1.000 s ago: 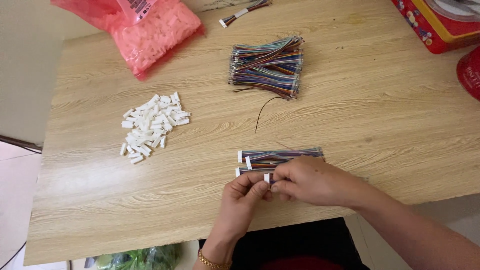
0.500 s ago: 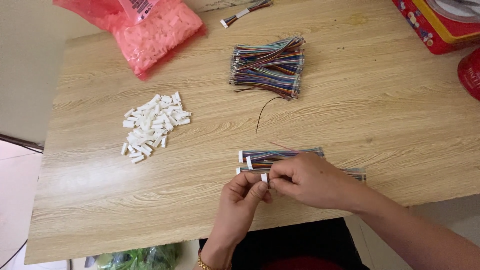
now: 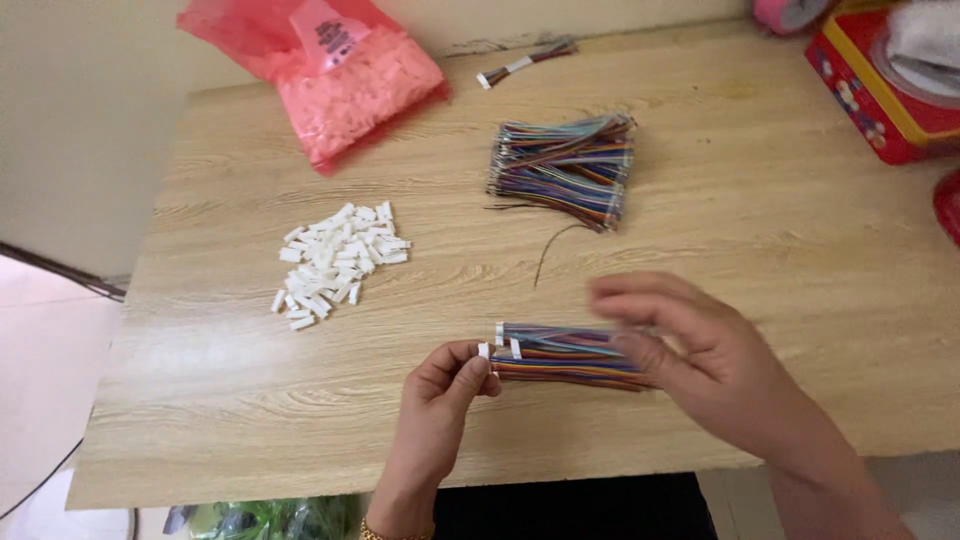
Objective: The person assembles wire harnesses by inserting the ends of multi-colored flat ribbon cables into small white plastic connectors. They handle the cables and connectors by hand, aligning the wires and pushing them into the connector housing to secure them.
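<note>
We judge the step in hand to be the fitting of a white connector onto a ribbon of coloured wires; our left hand [image 3: 440, 405] pinches the near end of one wire assembly [image 3: 560, 368], its fingers [image 3: 468, 372] closed tight on the small white connector [image 3: 484, 350] at the tip; the assembly runs off to the right of that hand, low on the table [image 3: 760, 240] and close to its near edge, lying against a small stack of finished pieces [image 3: 550, 337] just beyond it.

Our right hand [image 3: 700, 345] hovers over the far end of the same wires, blurred by motion; its fingers [image 3: 640, 300] are spread and half curled, and we cannot tell whether they grip the wires or only brush them; the wrist comes in from the lower right, palm turned down and leftward; the left forearm rises straight from the table's near edge, thumb and forefinger meeting at the top.

The next move, as we judge it, calls for a steady pinch on the connector and a clean setting-down beside the stack; then a fresh piece from the heap of white connectors [image 3: 335, 265], up and left of the left hand, and a ribbon from the wire bundle [image 3: 565, 170], well beyond the stack; the pink bag [image 3: 340, 85] lies farther still, at the table's back.
</note>
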